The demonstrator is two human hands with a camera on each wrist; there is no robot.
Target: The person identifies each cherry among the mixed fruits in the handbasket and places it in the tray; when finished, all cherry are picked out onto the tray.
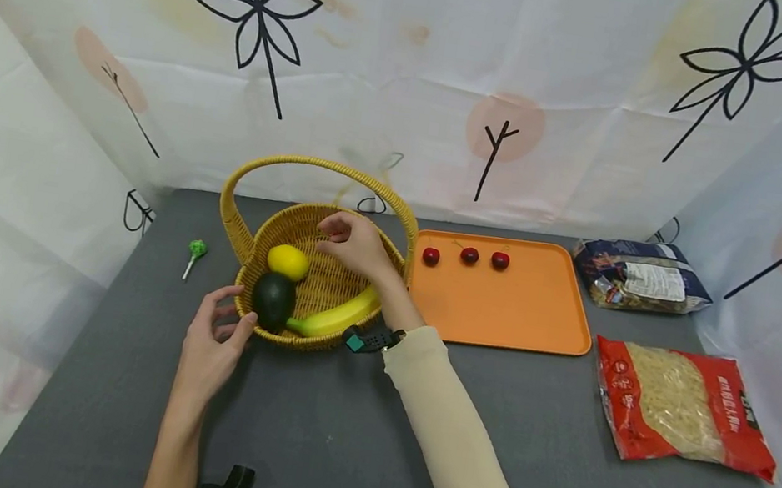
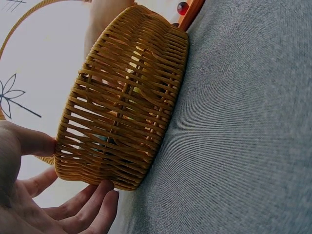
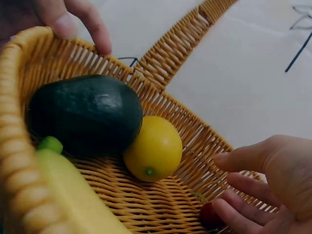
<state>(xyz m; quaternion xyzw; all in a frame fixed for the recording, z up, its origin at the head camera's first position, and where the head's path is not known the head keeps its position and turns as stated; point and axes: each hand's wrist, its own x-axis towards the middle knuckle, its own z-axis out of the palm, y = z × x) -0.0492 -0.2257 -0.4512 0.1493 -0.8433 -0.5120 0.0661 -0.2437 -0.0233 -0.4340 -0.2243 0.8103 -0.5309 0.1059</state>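
Observation:
A yellow wicker basket (image 1: 322,267) with a tall handle holds an avocado (image 3: 85,114), a lemon (image 3: 153,148) and a banana (image 3: 73,195). My left hand (image 1: 215,340) holds the basket's near left side, its thumb and index finger at the rim. In the left wrist view, other fingertips touch the woven outer wall. My right hand (image 1: 356,247) is inside the basket toward its far right side. Beside its fingertips in the right wrist view is a cherry (image 3: 209,215), partly hidden; its thumb stands apart, and the fingers do not close round the fruit.
Right of the basket lies an orange tray (image 1: 502,311) with three cherries (image 1: 469,256) along its far side. Farther right are a dark blue food bag (image 1: 644,278) and a red bag (image 1: 689,407). A green lollipop (image 1: 196,249) lies left of the basket.

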